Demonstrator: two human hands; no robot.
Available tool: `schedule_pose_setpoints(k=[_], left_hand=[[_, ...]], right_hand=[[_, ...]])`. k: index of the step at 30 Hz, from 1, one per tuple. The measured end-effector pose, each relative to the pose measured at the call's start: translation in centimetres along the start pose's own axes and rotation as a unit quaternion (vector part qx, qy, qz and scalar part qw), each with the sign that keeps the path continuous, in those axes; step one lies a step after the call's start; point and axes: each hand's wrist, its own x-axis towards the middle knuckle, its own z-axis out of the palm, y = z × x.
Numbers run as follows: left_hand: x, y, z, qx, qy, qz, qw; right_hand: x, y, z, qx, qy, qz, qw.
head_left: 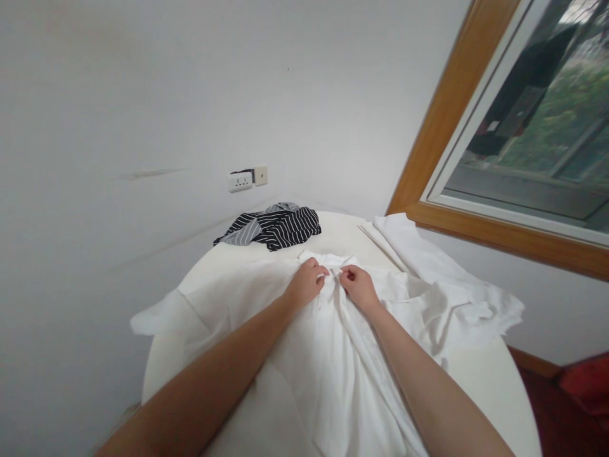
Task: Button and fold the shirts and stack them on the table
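Note:
A white shirt (304, 355) lies spread out and creased, its collar end away from me and a sleeve reaching out to the left. Near the collar, my left hand (307, 282) pinches the fabric between thumb and fingers. Just to the right, with a small gap between them, my right hand (359, 289) grips the facing edge of the same shirt, fingers curled. Folds run from between the hands down toward me. Any button at the fingertips is too small to make out.
A round white table (504, 387) carries the clothes. At its back lies a crumpled black-and-white striped garment (290, 228); more white cloth (404, 241) is at the right. The wall behind has a socket (240, 183), with a wood-framed window (428, 127) to the right.

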Motion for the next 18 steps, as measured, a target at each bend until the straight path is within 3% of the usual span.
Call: schedule_pose_setpoints(k=[5, 9, 18], left_hand=[[0.03, 0.21, -0.14, 0.022, -0.005, 0.022, 1.000], [0.02, 0.36, -0.17, 0.049, -0.016, 0.032, 0.998], [0.18, 0.32, 0.47, 0.089, -0.008, -0.016, 0.996]], right_hand=[[0.18, 0.77, 0.09, 0.058, -0.006, 0.007, 0.998], [0.26, 1.04, 0.30, 0.048, -0.006, -0.008, 0.999], [0.26, 0.60, 0.33, -0.010, 0.004, -0.014, 1.000]])
